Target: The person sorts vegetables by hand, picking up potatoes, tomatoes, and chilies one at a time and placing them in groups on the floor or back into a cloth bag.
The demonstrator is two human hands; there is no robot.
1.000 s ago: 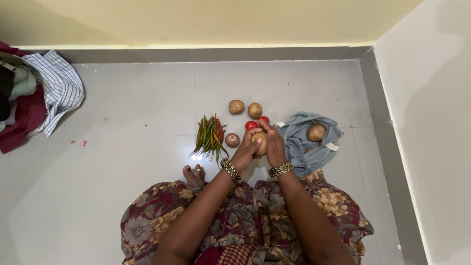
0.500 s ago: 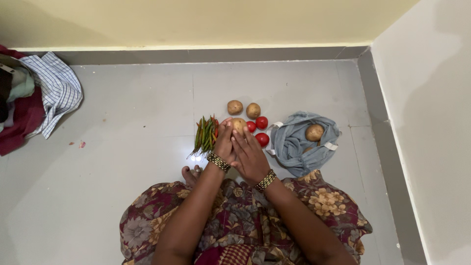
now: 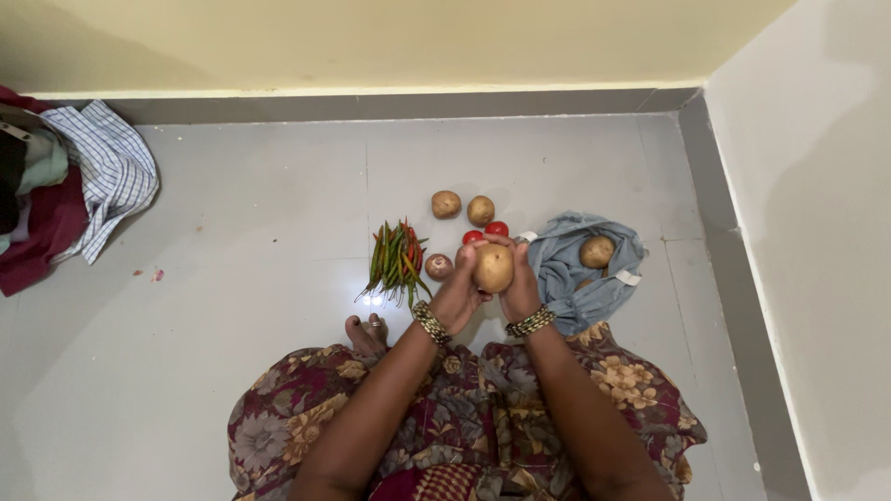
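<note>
I hold a brown potato (image 3: 494, 267) up between both hands above the floor. My left hand (image 3: 460, 289) cups its left side and my right hand (image 3: 521, 286) grips its right side. Just behind the hands lie two red tomatoes (image 3: 497, 228), partly hidden, and two more potatoes (image 3: 446, 203) further back. A small onion (image 3: 438, 266) sits left of my left hand, next to a bundle of green and red chillies (image 3: 397, 258). Right of my hands a blue-grey cloth bag (image 3: 568, 269) lies open with a potato (image 3: 597, 251) in it.
A heap of clothes (image 3: 65, 186) lies at the far left by the wall. Grey tile floor (image 3: 251, 241) runs to a skirting at the back and a white wall (image 3: 817, 232) on the right. My bare foot (image 3: 368, 332) and floral skirt (image 3: 464, 417) fill the foreground.
My hands went forward and low toward the vegetables on the floor, then came back and up; the potato is now raised between both hands.
</note>
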